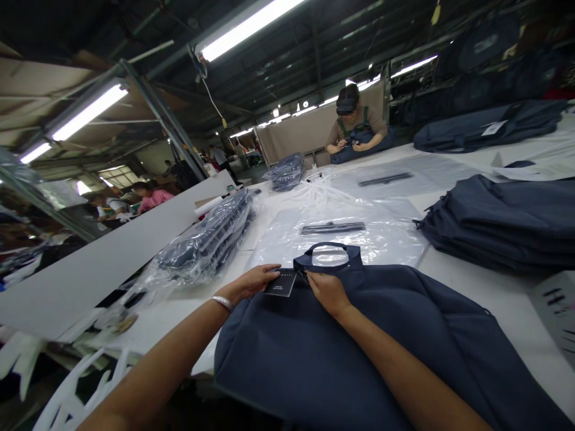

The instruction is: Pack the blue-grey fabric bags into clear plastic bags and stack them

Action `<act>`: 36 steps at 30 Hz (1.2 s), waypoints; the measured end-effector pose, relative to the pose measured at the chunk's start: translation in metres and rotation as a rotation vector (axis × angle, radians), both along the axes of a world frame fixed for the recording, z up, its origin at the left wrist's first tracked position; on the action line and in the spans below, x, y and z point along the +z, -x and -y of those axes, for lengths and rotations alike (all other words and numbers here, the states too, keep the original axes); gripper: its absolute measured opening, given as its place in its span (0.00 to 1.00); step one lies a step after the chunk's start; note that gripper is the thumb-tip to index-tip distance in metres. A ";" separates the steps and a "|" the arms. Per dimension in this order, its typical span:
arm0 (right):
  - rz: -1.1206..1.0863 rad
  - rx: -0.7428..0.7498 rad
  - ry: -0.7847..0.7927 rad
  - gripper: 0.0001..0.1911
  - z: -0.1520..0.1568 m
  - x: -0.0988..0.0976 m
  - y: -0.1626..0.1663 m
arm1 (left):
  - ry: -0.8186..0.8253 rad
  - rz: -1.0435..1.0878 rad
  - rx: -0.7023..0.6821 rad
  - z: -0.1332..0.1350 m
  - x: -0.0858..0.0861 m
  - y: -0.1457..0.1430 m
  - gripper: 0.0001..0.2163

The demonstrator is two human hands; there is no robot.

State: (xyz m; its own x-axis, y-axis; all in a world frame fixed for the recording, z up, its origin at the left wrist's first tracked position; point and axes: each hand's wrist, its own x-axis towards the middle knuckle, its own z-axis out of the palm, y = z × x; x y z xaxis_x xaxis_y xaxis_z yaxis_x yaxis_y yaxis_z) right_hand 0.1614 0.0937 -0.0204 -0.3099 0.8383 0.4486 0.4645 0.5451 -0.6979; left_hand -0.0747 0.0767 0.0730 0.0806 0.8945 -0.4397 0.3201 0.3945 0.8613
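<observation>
A navy bag [296, 353] lies across the near edge of the table, its top handle [354, 256] standing up in a loop. Pinched by its upper left side, a black hang tag [282, 286] with small light print is held in my left hand [256, 281], which wears a silver bracelet. My right hand [327, 292] is closed at the left base of the handle, right beside the tag; the fingers grip a small dark piece there that I cannot make out. Beyond the handle lie clear plastic bags [278, 239] with a dark printed strip.
Plastic-wrapped navy bags [209, 233] lie to the left, another wrapped bag [287, 170] farther back. Navy bags [498, 224] are piled at right, with more [489, 129] behind. A co-worker [357, 126] handles a bag across the table [458, 281]. A marked box [557, 311] stands at right.
</observation>
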 end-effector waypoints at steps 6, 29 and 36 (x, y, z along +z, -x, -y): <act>-0.292 0.019 0.248 0.17 -0.001 0.003 0.004 | -0.086 0.127 0.082 0.012 -0.017 -0.023 0.27; 0.141 -0.093 -0.267 0.17 0.057 0.044 -0.063 | -0.447 -0.170 0.253 0.035 -0.086 -0.027 0.28; 0.608 -0.007 -0.238 0.13 0.042 0.015 -0.075 | -0.553 -0.294 0.238 0.040 -0.095 -0.032 0.27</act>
State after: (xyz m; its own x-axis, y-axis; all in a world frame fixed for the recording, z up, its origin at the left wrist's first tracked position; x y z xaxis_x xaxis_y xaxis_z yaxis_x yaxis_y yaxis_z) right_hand 0.2368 0.0514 -0.0052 -0.5617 0.7405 0.3691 0.7423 0.6480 -0.1703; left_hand -0.0426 0.0365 -0.0223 -0.2002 0.9729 0.1155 0.5316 0.0088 0.8469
